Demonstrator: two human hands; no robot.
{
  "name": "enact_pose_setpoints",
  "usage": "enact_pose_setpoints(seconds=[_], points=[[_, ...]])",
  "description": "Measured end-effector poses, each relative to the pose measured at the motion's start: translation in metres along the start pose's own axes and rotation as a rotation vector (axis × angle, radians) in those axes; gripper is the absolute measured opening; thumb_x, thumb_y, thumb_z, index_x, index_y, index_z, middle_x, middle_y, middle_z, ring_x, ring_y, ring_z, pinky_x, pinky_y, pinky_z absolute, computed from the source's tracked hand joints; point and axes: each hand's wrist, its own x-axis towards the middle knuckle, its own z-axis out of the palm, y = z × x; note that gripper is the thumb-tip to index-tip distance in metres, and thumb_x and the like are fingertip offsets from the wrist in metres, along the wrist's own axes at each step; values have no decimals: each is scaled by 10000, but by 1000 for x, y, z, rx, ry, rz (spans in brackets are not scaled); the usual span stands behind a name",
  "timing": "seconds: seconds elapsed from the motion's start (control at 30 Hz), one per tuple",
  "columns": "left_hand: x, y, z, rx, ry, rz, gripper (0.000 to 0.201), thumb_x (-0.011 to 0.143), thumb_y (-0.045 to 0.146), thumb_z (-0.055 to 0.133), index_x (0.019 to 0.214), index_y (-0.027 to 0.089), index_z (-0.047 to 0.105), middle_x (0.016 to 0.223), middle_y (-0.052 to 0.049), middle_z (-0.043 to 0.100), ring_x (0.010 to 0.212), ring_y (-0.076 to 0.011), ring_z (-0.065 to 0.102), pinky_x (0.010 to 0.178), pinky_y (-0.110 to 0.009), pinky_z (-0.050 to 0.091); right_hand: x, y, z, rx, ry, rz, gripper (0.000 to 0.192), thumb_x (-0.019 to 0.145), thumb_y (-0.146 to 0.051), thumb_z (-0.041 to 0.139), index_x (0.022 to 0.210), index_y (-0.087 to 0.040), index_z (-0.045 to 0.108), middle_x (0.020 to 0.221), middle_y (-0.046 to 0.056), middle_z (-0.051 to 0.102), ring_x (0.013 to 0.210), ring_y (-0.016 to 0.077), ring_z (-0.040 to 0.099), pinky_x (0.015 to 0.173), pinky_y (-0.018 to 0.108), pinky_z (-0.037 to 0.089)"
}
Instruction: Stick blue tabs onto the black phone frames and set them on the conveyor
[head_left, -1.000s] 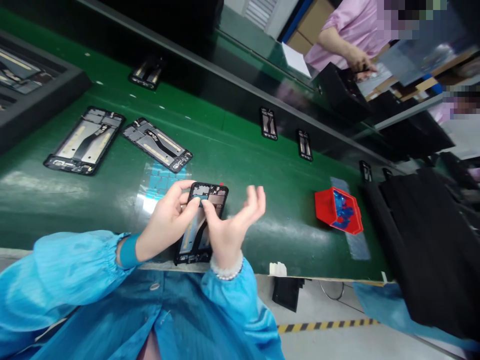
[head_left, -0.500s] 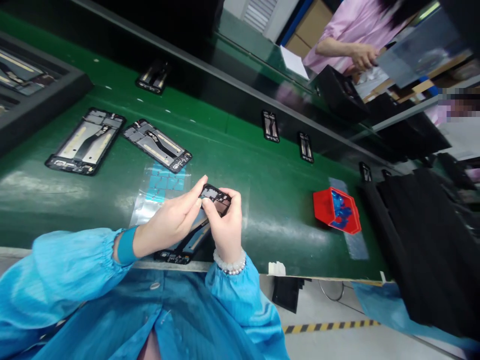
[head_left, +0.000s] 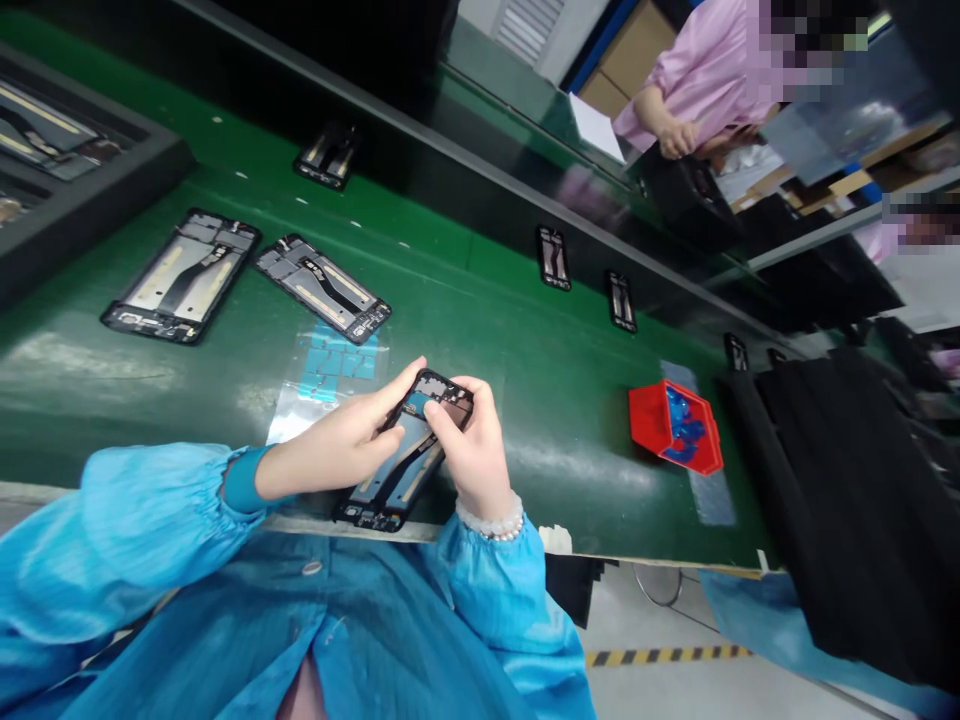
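A black phone frame [head_left: 401,470] lies slanted at the near edge of the green conveyor belt [head_left: 525,340], its far end lifted between both hands. My left hand [head_left: 341,445] grips its left side, fingers reaching to the top end. My right hand [head_left: 472,450] holds the right top corner, thumb pressing on the inner face. Just left of my hands lies a clear sheet with blue stickers [head_left: 330,365]. Both sleeves are blue.
Two more phone frames [head_left: 182,277] [head_left: 324,288] lie on the belt at the left, beside a dark tray [head_left: 82,190]. Several small frames ride the far belt. A red bin [head_left: 675,428] with blue pieces sits at the right. A person in pink works across the line.
My right hand, which was open and raised beside the frame, has closed on its top corner. The frame has turned and tilted to slant leftward.
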Motion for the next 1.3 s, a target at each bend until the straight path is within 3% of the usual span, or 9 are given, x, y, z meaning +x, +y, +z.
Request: enact_pose_setpoints(seconds=[0.1, 0.2, 0.53, 0.7, 0.9, 1.0, 1.1, 1.17, 1.3], points=[[2, -3, 1, -122, 83, -48, 690, 800, 259, 568, 1450, 199, 343, 1241, -57, 641, 1166, -260, 576, 938, -343, 508, -5, 0, -1, -358, 162, -313, 392, 790, -247, 605, 1167, -190, 518, 1179, 112, 531, 1101, 209, 509, 932, 385, 446], [4, -5, 2, -154, 117, -73, 705, 800, 289, 578, 1454, 193, 334, 1195, -55, 661, 1150, -264, 584, 927, -349, 513, -10, -3, 1, -675, 212, -541, 254, 843, -205, 574, 1091, -233, 619, 1065, 82, 598, 1078, 215, 492, 961, 410, 393], [2, 0, 5, 48, 25, -87, 720, 822, 230, 423, 1490, 92, 192, 1275, -136, 600, 1111, -256, 607, 914, -331, 487, -3, -15, 3, -1012, 1, -782, 158, 911, -180, 498, 888, -223, 648, 930, 30, 686, 999, 194, 527, 856, 348, 347], [2, 5, 4, 113, 18, -74, 712, 820, 245, 390, 1477, 44, 203, 1381, -157, 510, 1184, -250, 558, 972, -332, 446, 3, -13, 7, -1062, 70, -914, 135, 889, -165, 523, 792, -188, 614, 904, 25, 683, 956, 186, 542, 827, 328, 379], [1, 5, 7, 50, 79, -136, 721, 838, 288, 382, 1493, 77, 163, 1406, -134, 489, 1204, -246, 546, 977, -333, 450, 2, -6, 11, -875, 297, -713, 105, 841, -140, 542, 755, -182, 585, 863, 61, 633, 935, 197, 518, 874, 354, 425], [2, 2, 9, 17, 114, -135, 731, 837, 313, 393, 1496, 96, 162, 1421, -119, 477, 1247, -250, 509, 996, -336, 440, -2, -4, 10, -816, 302, -668, 95, 852, -169, 559, 779, -196, 612, 898, 61, 627, 972, 201, 512, 904, 371, 429], [2, 1, 8, 15, 106, -95, 721, 829, 305, 404, 1485, 81, 208, 1461, -124, 423, 1291, -253, 463, 1029, -329, 411, -3, -7, 6, -787, 210, -665, 67, 850, -227, 599, 894, -216, 649, 1008, 60, 632, 1051, 208, 500, 947, 372, 419], [1, 2, 7, 43, 80, -76, 718, 824, 280, 406, 1484, 76, 211, 1472, -131, 403, 1286, -258, 468, 1032, -337, 409, 2, -10, 0, -730, 107, -585, 251, 833, -265, 619, 1074, -192, 615, 1150, 97, 594, 1134, 224, 483, 993, 387, 408], [-1, 4, 3, 124, -11, -66, 730, 825, 237, 375, 1497, 74, 138, 1402, -161, 490, 1174, -274, 569, 940, -369, 478, 19, -17, -14, -516, -307, -280, 413, 797, -242, 615, 1196, -175, 532, 1116, 75, 629, 1018, 182, 594, 900, 324, 476]])
